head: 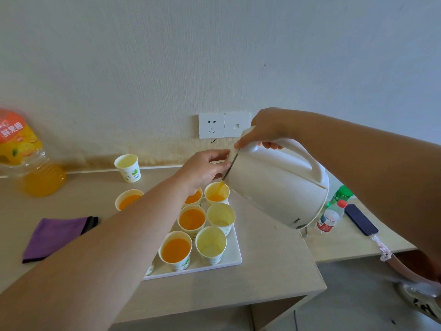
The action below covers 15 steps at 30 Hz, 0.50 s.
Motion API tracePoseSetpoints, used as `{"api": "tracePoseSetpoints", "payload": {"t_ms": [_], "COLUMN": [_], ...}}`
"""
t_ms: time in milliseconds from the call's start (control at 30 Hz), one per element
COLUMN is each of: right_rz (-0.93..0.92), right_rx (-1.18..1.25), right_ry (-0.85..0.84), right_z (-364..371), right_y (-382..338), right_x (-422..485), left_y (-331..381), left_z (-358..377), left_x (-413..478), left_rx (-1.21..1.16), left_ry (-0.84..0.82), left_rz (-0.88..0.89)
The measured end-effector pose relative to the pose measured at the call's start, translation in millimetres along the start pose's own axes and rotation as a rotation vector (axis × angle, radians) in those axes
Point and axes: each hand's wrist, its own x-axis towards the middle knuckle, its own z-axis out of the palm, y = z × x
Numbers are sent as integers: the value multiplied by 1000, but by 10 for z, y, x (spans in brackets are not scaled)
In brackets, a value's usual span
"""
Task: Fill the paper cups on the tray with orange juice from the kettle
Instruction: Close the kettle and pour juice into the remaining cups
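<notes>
My right hand (265,133) grips the handle of a white kettle (279,185), tilted to the left. A thin stream of orange juice falls from its spout into the far right paper cup (217,193) on the white tray (235,255). My left hand (205,168) presses the kettle's lid at the spout side. On the tray, three cups (192,219) hold juice; two cups on the right (220,217) look empty. My left forearm hides the tray's left part.
One filled cup (128,199) and one empty cup (127,167) stand on the table off the tray. A juice bottle (26,154) is at far left, a purple cloth (57,236) in front. Two small bottles (331,217) and a phone (360,219) lie right.
</notes>
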Motion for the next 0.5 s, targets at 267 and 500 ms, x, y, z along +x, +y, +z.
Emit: {"api": "tracePoseSetpoints", "payload": {"t_ms": [267, 500], "right_rz": [6, 10], "right_rx": [1, 3], "right_ry": [5, 2], "right_z": [-23, -43], "right_y": [-24, -32], "right_x": [-4, -31], "left_y": [18, 45], "left_z": [-11, -23], "left_x": [-7, -26], "left_rx": [-6, -8], "left_ry": [-4, -13], "left_rz": [5, 8]}}
